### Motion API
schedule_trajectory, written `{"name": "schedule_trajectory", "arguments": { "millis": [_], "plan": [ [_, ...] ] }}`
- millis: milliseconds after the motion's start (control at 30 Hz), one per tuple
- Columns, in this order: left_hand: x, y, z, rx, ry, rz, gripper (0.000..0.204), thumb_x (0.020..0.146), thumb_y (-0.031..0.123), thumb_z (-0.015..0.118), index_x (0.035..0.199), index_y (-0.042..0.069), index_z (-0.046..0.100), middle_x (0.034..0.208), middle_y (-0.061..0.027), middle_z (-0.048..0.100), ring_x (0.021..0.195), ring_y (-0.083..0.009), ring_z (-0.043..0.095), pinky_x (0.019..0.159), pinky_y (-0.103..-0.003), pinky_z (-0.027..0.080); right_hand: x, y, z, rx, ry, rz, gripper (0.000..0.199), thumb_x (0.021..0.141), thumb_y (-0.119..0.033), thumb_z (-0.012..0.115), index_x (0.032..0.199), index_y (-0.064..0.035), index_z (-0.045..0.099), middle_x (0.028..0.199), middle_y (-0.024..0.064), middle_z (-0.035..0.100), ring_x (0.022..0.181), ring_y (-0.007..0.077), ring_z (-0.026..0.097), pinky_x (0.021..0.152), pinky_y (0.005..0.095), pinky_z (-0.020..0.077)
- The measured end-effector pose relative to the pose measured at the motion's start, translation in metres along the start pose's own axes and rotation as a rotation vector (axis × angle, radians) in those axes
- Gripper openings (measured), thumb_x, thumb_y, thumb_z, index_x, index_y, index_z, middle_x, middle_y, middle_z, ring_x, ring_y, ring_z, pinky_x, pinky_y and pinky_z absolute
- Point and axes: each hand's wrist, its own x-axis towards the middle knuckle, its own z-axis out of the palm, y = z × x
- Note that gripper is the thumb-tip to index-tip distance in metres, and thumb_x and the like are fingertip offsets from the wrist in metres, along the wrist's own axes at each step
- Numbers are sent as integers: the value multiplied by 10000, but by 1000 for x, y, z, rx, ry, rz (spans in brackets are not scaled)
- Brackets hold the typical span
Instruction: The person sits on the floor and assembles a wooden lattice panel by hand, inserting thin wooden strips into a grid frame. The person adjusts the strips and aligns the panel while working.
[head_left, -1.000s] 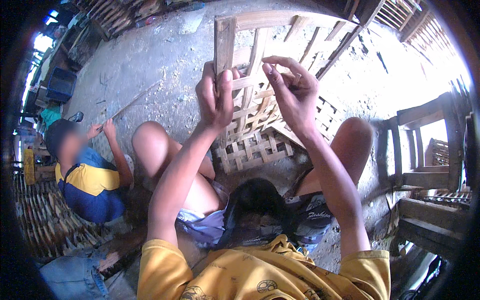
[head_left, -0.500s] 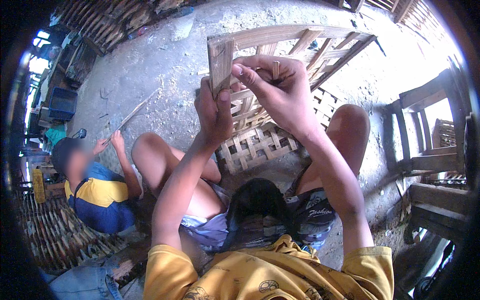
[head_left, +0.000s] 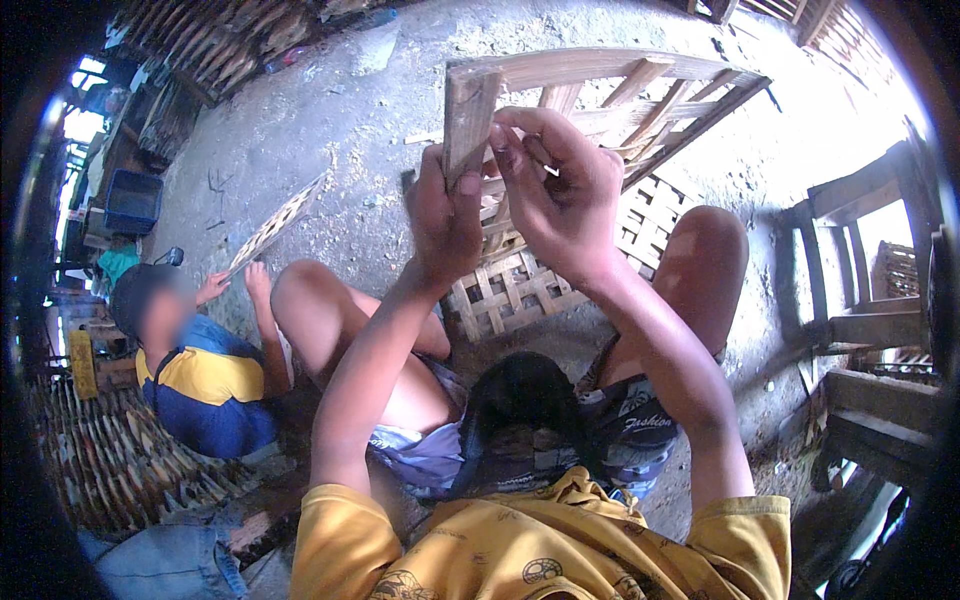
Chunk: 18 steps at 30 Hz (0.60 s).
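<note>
A slatted wooden frame (head_left: 590, 68) is raised in front of me, its near end piece (head_left: 468, 112) standing upright. My left hand (head_left: 445, 215) is wrapped round the lower part of that end piece, the thumb on its near face. Just right of the piece, my right hand (head_left: 565, 190) is closed in a pinch, thumb and index fingertips touching or almost touching the wood. Whatever is in the pinch is too small to make out. Below and behind my hands rests a woven lattice panel (head_left: 515, 297) of flat strips, partly hidden by my right wrist.
At left a co-worker (head_left: 205, 380) sits holding a narrow woven strip panel (head_left: 285, 225). A blue crate (head_left: 133, 200) stands beyond that person. Wooden furniture with slats (head_left: 870, 325) is on the right. Slatted bamboo (head_left: 130, 450) lies at lower left.
The frame and both my hands have shifted slightly right in view. My right fingers have curled closer together. The co-worker's panel has turned, so its woven face shows.
</note>
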Motion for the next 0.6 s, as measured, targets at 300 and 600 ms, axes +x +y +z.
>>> {"name": "schedule_trajectory", "arguments": {
  "millis": [300,600],
  "plan": [
    [-3,-16,-2,-57,-23,70,402,1065,382,437,1136,-5,517,884,-157,726,776,-274,746,688,-375,572,7,-2,-22,-219,105,-263,149,1030,-1,523,1176,19,549,656,-3,608,582,-8,488,512,183,355],
    [-8,-8,1,-74,-60,46,462,1065,441,431,1145,-7,513,893,-150,727,787,-262,748,699,-370,583,17,-8,-32,-408,114,-487,422,761,-62,836,1169,-134,762,533,-24,497,435,100,437,452,285,340]
  ]
}}
